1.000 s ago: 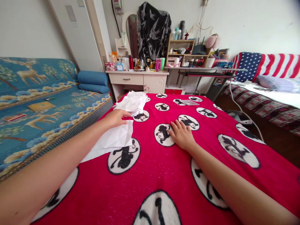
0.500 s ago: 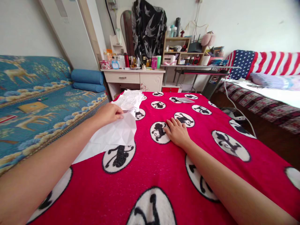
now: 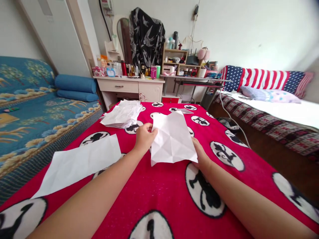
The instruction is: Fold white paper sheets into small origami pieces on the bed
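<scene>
A creased white sheet of paper (image 3: 171, 141) is held up over the red blanket (image 3: 147, 189), facing me. My left hand (image 3: 145, 136) pinches its left edge between thumb and fingers. At the lower right edge, my right hand (image 3: 201, 154) grips the paper from the side, its fingers largely hidden behind it. Another creased white sheet (image 3: 83, 162) lies flat on the blanket to the left of my left arm. Beyond my left hand rests a stack of papers (image 3: 122, 114), its top sheet faintly marked.
A flat grey object (image 3: 185, 111) lies near the blanket's far edge. Behind stand a white dresser (image 3: 127, 87) crowded with bottles and a desk with shelves (image 3: 174, 56). A blue-covered sofa (image 3: 45, 103) is at left, a bed (image 3: 274, 109) at right.
My left hand has moved right, from the paper stack to a sheet now lifted between both hands. My right hand has left the blanket for the sheet's right edge. The view has shifted right.
</scene>
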`<state>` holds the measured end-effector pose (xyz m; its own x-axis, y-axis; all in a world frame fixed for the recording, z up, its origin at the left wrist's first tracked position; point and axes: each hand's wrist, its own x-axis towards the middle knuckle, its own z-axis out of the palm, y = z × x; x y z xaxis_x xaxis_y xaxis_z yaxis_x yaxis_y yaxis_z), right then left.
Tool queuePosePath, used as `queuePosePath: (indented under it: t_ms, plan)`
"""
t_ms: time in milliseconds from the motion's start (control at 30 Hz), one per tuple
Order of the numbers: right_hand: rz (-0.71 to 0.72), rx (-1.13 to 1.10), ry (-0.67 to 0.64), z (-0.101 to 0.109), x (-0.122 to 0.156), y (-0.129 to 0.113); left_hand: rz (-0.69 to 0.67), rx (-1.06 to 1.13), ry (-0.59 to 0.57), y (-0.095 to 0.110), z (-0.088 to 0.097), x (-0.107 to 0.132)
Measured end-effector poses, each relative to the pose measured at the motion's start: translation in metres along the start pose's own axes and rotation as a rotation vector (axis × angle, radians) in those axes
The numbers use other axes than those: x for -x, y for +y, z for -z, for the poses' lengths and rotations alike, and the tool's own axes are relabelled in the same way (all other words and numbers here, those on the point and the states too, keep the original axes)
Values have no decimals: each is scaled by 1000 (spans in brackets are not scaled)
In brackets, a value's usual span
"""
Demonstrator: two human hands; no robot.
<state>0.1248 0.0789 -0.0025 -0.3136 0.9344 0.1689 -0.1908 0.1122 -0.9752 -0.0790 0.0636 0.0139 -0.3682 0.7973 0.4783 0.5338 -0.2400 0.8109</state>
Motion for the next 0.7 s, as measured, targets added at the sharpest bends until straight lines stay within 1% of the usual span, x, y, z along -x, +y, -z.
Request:
queuePosePath:
  t_ms: [67,133,167,333,400,467,533,600,700]
  plan:
    - [-108,-150,10,3,0,-4,68,62,-55,-14,2,1]
    - [-191,-276,5,3,-2,-5,116,108,-64,-23,4,3]
    - [-208,-292,4,2,-2,-5,136,140,-70,-26,4,4]
    - [-154,-133,4,-3,1,3,230,424,-175,-31,1,9]
    - [-127,-111,2,-3,2,5,277,501,-178,-32,-1,10]
    - [-101,-108,5,-4,2,5,298,516,-143,-34,-2,10]
    - [-84,-105,33,-4,1,5,252,475,-109,-35,-2,10]
    - [-80,-100,74,-4,1,4,163,422,-107,-33,-1,11]
    - [-83,-96,113,-4,0,5,35,371,-182,-27,0,13]
